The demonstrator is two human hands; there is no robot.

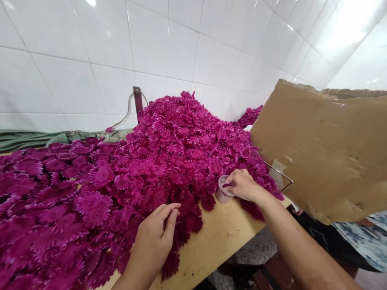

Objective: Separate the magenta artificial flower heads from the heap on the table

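At the mouth of a small clear plastic cup (pixel 223 193), my right hand (pixel 243 185) pinches a small magenta flower piece (pixel 226 185), partly hidden by the fingers and the rim. The cup stands on the wooden tabletop (pixel 216 237), beside the heap. My left hand (pixel 157 231) is at the near edge of a large heap of magenta artificial flowers (pixel 181 145). Its thumb and forefinger are drawn together; whatever lies between them is too small or hidden to make out. The flowers are flat, with fringed petals, and spread far to the left.
A big brown cardboard sheet (pixel 323 149) leans at the right, with a bent metal wire (pixel 281 175) at its lower edge. White tiled wall (pixel 99 32) rises behind the table. Green cloth (pixel 39 138) lies at the back left, near a dark upright post (pixel 138 102) with a cord.
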